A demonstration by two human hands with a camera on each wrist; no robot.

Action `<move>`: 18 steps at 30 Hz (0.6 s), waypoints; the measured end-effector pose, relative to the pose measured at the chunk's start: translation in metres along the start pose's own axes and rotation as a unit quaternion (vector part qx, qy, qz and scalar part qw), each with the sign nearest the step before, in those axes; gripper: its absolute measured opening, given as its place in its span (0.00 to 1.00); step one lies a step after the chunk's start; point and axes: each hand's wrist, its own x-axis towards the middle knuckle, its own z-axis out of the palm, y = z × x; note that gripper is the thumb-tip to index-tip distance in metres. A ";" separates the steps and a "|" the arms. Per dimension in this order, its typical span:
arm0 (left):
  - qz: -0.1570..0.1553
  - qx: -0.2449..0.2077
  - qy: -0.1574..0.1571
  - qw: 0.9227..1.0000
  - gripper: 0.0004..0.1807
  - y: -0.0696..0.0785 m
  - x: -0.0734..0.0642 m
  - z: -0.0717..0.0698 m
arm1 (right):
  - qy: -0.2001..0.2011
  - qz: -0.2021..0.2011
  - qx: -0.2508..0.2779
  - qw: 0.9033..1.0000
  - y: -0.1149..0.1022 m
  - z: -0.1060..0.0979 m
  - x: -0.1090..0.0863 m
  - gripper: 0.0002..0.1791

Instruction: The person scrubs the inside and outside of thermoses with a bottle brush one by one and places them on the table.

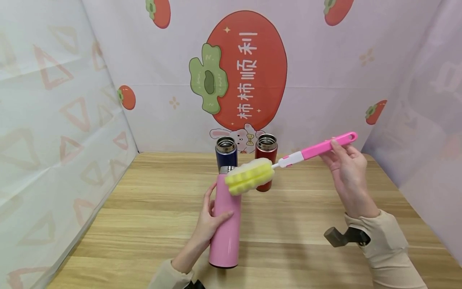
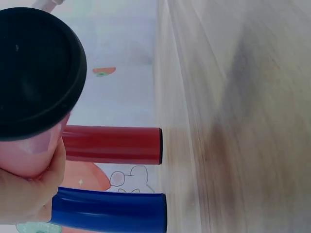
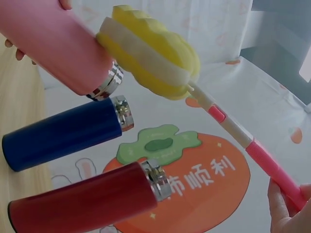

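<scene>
My left hand (image 1: 211,218) grips a pink thermos bottle (image 1: 226,228) round its body, tilted with its metal neck away from me. In the left wrist view its black base (image 2: 39,73) faces the camera, raised off the table. My right hand (image 1: 348,168) pinches the pink handle (image 1: 325,148) of a bottle brush near its end. The brush's yellow and white sponge head (image 1: 250,176) overlaps the upper part of the pink bottle in the head view. In the right wrist view, the sponge (image 3: 150,53) is beside the bottle's metal neck (image 3: 109,82).
A blue thermos bottle (image 1: 226,154) and a red thermos bottle (image 1: 266,151) stand uncapped near the back of the wooden table (image 1: 151,224). Behind them hangs a white cloth (image 1: 317,72) printed with persimmons and a rabbit; more cloth hangs at both sides.
</scene>
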 end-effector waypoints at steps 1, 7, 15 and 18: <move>0.003 0.006 0.002 1.000 0.45 0.000 0.000 0.000 | -0.001 -0.001 0.004 1.000 -0.001 0.000 0.000 0.07; 0.013 0.015 0.002 1.000 0.41 0.001 -0.004 -0.004 | -0.011 -0.005 0.025 1.000 -0.006 -0.003 0.002 0.07; 0.038 -0.017 -0.056 0.998 0.36 0.000 -0.006 -0.009 | -0.017 0.011 0.037 0.999 -0.009 -0.003 0.002 0.08; 0.041 -0.034 -0.078 0.995 0.35 0.001 -0.007 -0.009 | -0.021 0.021 0.035 0.999 -0.009 -0.003 0.002 0.07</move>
